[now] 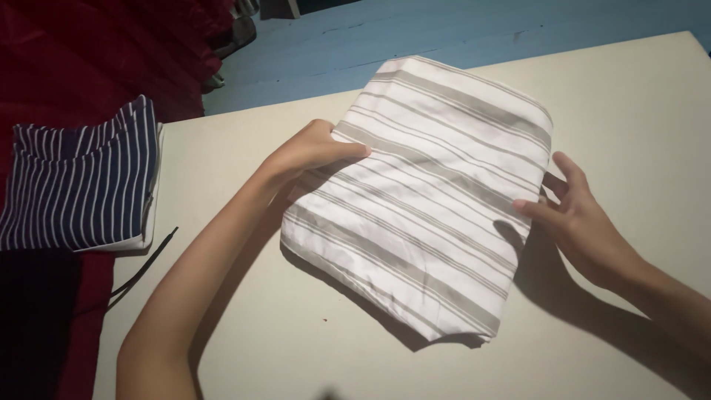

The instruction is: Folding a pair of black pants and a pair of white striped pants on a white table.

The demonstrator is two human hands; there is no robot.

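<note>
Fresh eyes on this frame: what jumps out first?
A folded white cloth with grey stripes lies mid-table, the left hand gripping its left edge and the right hand touching its right edge. At far left, a folded navy striped garment sits on the pale table's edge.

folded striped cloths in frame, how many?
2: a white-and-grey striped cloth mid-table between both hands, and a navy striped cloth at the table's left edge. More may lie outside the frame.
</note>
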